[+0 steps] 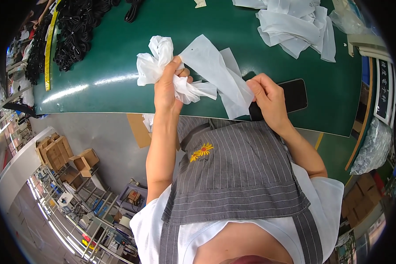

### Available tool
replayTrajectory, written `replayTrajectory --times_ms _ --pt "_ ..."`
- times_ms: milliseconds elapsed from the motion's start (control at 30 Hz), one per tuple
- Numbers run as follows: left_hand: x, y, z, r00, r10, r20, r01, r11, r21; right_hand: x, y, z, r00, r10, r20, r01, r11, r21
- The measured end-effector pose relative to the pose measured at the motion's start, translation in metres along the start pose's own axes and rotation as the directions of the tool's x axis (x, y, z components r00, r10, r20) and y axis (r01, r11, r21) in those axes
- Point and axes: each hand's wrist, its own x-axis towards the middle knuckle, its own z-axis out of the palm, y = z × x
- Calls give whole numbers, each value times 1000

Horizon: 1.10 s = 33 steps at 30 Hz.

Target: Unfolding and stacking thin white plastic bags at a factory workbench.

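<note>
My left hand (168, 83) is closed round a crumpled bunch of thin white plastic bags (156, 59), which puffs out above and below the fist. From that hand a flat, translucent white bag (218, 72) stretches across to the right. Its lower right edge is pinched between the thumb and fingers of my right hand (268, 94). Both hands are over the near edge of the green table. A black smartphone (296, 94) lies on the table just beside my right hand, which partly covers it.
Flat white bags (295, 26) lie heaped at the far right of the green table (119, 57). Coiled black cables (72, 37) are piled at the far left beside a yellow strip (51, 48). Cardboard boxes (57, 154) stand beyond the table at left.
</note>
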Motion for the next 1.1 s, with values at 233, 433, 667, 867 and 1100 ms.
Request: replayTrajectory --times_ms 233,433,667,867,1100 --pt "10 -6 -16 986 -82 145 91 994 -59 -7 -16 -3 982 99 162 -131 971 198" --pt "9 -6 -19 987 -81 141 93 993 -78 -7 -4 -3 968 100 230 -153 963 223" --pt "6 -6 -22 993 -41 107 47 997 -54 -11 -9 -8 974 177 145 -194 974 118" --pt "3 -6 -16 999 -28 18 24 983 184 -33 -8 -12 969 148 198 -143 989 -39" --pt "6 -7 -3 986 88 142 -157 777 610 -30 -29 -32 965 11 261 101 906 -412"
